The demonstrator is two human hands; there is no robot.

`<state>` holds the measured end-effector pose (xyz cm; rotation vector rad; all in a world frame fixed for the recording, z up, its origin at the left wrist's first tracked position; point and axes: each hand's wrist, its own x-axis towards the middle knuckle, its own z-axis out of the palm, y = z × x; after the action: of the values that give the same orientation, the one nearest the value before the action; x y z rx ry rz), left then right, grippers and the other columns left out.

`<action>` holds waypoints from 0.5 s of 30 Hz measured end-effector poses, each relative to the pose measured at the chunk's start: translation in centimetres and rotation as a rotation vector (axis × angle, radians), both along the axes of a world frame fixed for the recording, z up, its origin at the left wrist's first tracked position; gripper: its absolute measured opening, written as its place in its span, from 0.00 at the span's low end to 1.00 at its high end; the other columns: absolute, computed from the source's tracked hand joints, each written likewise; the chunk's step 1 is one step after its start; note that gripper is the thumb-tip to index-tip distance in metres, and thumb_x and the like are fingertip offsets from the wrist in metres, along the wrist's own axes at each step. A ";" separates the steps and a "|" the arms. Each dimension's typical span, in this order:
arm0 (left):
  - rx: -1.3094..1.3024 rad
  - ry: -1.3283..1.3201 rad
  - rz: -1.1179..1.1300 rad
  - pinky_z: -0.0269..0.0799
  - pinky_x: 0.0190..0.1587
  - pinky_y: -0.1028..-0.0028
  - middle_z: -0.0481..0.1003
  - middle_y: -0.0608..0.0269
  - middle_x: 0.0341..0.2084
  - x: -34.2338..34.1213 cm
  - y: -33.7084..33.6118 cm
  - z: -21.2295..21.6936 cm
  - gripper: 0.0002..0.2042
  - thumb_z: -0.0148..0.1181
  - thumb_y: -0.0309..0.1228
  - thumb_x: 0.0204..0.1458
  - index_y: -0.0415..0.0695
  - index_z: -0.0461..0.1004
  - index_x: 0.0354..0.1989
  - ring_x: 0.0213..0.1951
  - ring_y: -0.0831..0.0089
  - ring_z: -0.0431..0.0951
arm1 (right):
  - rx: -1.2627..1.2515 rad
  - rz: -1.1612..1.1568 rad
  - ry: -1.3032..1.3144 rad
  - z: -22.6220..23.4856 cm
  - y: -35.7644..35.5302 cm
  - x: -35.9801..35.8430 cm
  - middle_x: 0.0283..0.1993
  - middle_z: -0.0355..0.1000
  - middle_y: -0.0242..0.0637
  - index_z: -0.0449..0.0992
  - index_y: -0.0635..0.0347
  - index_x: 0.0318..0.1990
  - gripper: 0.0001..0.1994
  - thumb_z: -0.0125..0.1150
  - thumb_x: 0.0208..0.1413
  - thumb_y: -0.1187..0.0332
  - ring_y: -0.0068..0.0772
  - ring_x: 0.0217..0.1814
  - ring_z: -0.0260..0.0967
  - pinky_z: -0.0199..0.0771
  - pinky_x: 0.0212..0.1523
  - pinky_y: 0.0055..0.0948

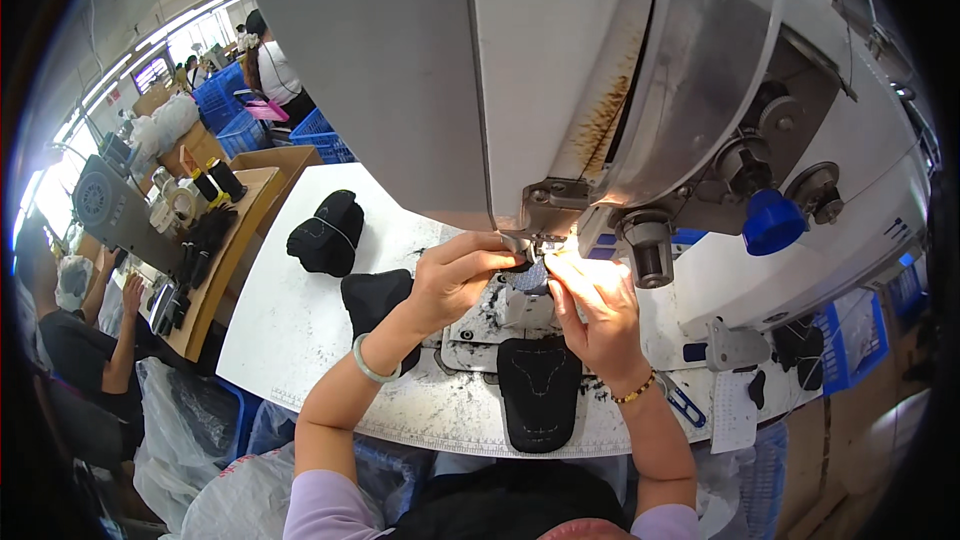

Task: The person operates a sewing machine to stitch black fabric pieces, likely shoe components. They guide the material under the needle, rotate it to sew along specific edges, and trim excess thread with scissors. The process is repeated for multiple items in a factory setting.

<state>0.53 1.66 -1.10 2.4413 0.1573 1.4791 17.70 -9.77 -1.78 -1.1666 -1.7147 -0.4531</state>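
Observation:
Under the needle area of a large white sewing machine point(380, 70), both my hands meet at a small grey-and-black fabric piece point(530, 278). My left hand point(455, 280) pinches its left side between thumb and fingers. My right hand point(603, 318) holds the right side, thumb and fingertips pressed together close to the lit needle. Fingers and machine head hide part of the piece. Just below my hands, a black padded piece point(540, 396) with pale stitch lines lies at the table's front edge. Another black piece point(376, 298) is partly covered by my left forearm.
A tied bundle of black pieces point(328, 232) sits at the table's left. Thread snips point(685, 405) and a white card point(733, 412) lie right, near a blue basket point(852, 342). Lint dots the white table point(270, 340). A co-worker's arm point(122, 330) shows far left.

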 end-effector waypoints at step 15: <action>0.248 0.220 0.107 0.74 0.39 0.70 0.75 0.60 0.39 -1.3 -2.4 2.4 0.20 0.56 0.14 0.32 0.40 0.74 0.39 0.40 0.65 0.77 | 0.035 -0.084 -0.111 -1.4 -0.8 -0.3 0.30 0.65 0.25 0.78 0.50 0.44 0.14 0.66 0.46 0.68 0.26 0.35 0.66 0.65 0.42 0.31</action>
<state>-0.74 -0.73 1.30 2.8347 0.1595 1.3382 17.40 -10.61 -3.14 -1.2109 -1.7497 -0.6063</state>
